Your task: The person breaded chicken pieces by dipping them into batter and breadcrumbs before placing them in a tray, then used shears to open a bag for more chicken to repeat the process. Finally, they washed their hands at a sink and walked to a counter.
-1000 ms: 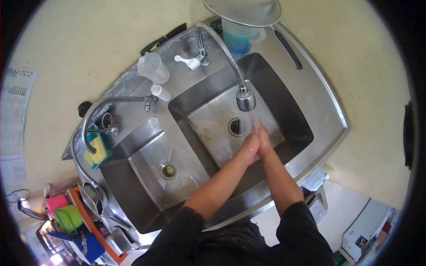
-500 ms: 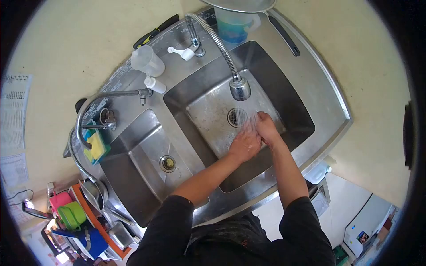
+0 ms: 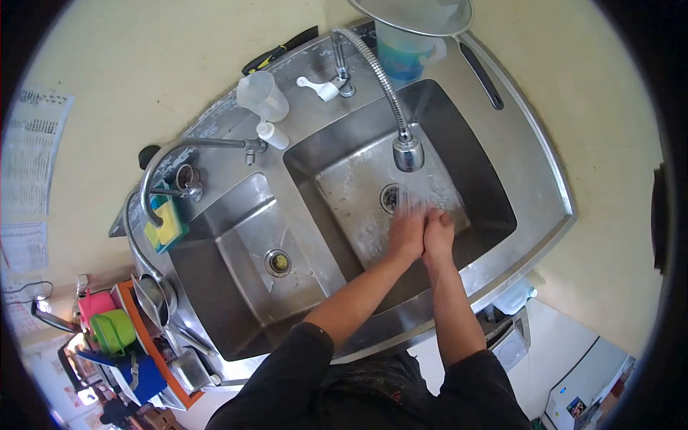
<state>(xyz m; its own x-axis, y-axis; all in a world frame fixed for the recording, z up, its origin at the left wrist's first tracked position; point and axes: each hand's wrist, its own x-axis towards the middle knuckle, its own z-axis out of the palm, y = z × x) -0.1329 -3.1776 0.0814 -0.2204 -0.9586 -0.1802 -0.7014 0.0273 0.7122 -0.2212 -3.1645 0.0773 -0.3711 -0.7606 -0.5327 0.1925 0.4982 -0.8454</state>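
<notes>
In the right basin (image 3: pixel 344 247) of a steel double sink, both my hands are side by side and touching under the spray. My left hand (image 3: pixel 407 235) is smeared by motion at the fingers, so their pose does not show. Curled fingers show on my right hand (image 3: pixel 438 235), which is closed; its palm side is hidden, and I cannot make out anything in it. A chrome spray head (image 3: pixel 408 153) on a flexible hose (image 3: pixel 383 79) hangs above, with water falling onto the hands. Just beyond them lies the drain (image 3: pixel 390 198).
The left basin (image 3: pixel 240 244) has a strainer (image 3: pixel 277 263) with yellowish bits. Behind stand a curved faucet (image 3: pixel 193 142), a clear measuring jug (image 3: pixel 264 97), a white bottle (image 3: pixel 272 135) and a sponge (image 3: pixel 169 223) in a holder. A sieve (image 3: pixel 467 34) rests on a blue-tinted pitcher (image 3: pixel 401 54).
The clasped hands have shifted against each other and now sit side by side, the left one moving fast. The whole view has swung slightly, moving the sink a little right and down.
</notes>
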